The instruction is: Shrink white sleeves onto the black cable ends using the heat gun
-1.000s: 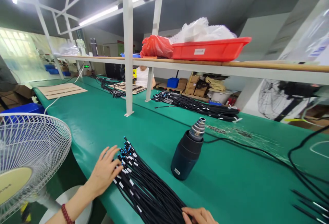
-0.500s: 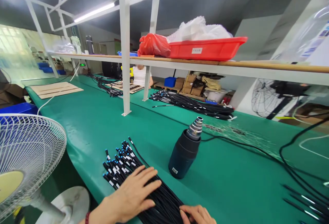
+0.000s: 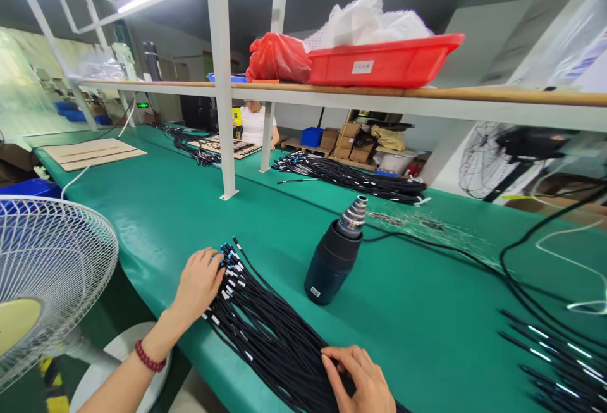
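A thick bundle of black cables (image 3: pixel 284 331) with white labels and blue-tipped ends lies across the front of the green table. My left hand (image 3: pixel 202 280) is cupped round the tips at the bundle's far left end, its fingers bent close together and partly hidden. A red bead bracelet (image 3: pixel 150 357) circles that wrist. Lower down, my right hand (image 3: pixel 360 375) pinches some cables at the bundle's right side between thumb and fingers. Behind the bundle a dark heat gun (image 3: pixel 332 261) stands upright with its metal nozzle pointing up, touched by neither hand.
A white fan (image 3: pixel 52 286) stands at the left table edge. More black cables lie at the back (image 3: pixel 351 176) and at the right edge (image 3: pixel 559 356). Overhead runs a shelf (image 3: pixel 474 100) with a red tray (image 3: pixel 379 62). A person (image 3: pixel 256 123) sits across the table.
My left hand has slid from the top of the bundle to its tips, up and left. The cables now lie more spread out. My right hand stays at the bundle's lower right.
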A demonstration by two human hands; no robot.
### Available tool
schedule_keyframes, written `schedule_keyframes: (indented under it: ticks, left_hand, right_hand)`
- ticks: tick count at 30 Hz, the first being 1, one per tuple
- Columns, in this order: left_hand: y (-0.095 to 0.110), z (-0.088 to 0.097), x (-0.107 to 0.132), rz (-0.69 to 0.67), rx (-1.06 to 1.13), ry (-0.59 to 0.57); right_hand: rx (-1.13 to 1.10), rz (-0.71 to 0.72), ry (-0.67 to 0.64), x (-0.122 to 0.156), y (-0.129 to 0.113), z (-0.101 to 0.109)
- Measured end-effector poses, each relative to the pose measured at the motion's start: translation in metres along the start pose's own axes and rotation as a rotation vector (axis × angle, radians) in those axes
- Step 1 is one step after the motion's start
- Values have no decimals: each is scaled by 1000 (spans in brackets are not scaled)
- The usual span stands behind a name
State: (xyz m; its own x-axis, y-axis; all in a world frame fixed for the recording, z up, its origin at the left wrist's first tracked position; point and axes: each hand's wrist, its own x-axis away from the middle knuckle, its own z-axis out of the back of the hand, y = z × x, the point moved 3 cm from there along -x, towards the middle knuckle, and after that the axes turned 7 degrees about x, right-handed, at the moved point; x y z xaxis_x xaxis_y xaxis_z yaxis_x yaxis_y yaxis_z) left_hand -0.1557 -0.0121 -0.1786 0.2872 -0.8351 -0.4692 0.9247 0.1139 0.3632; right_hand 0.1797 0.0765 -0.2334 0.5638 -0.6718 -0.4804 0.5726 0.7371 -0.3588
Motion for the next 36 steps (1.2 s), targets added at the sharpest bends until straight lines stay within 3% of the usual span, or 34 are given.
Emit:
schedule_keyframes:
  ticks: [3, 6, 9, 12, 16, 22, 25, 29, 32, 36]
  left_hand:
    - [34, 6, 2, -21, 103, -30]
    - [75, -2, 20, -238, 346, -364]
    - [88, -11, 39, -249, 386, -551]
    - [79, -15, 49, -142, 357, -542]
    - [74, -15, 54, -122, 373, -482]
    - [69, -24, 53, -71, 231, -278]
    - [42, -19, 48, -13, 95, -154]
    - [-5, 3, 42, 121, -18, -17]
    - [-9, 15, 40, 139, 123, -104]
    - [45, 6, 45, -48, 418, -344]
  right_hand:
    - [3, -36, 10, 0, -5, 3]
    - [-8, -51, 7, -1, -10, 4]
    - [-16, -61, 5, -1, -11, 4]
    - [-24, -65, -1, -1, -14, 8]
    - [-17, -61, -87, -1, -19, 15]
    - [3, -103, -85, 0, -17, 11]
    - [2, -136, -22, 0, -17, 8]
    - [29, -158, 8, -2, -19, 8]
    - [42, -146, 1, -3, -19, 9]
    - [40, -122, 3, -2, -15, 6]
